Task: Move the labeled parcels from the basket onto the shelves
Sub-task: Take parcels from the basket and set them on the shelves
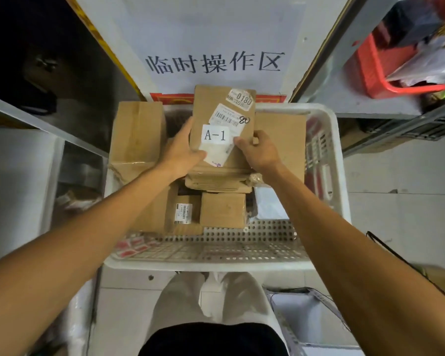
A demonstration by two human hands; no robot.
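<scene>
I grip the A-1 box (222, 124) with my left hand (183, 152) and right hand (261, 150), fingers curled round its edges above the basket (329, 140); next I judge it goes to a shelf (44, 124).

Parcel (222, 116) above basket (329, 160) (shelves (44, 119) left and right), between both hands.

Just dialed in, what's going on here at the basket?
A person holds a cardboard parcel marked A-1 with both hands over the white basket. The left hand grips its left edge and the right hand pinches its lower right edge. It has not reached a shelf yet. Several more cardboard boxes lie in the basket below, and metal shelves stand on both sides.
</scene>
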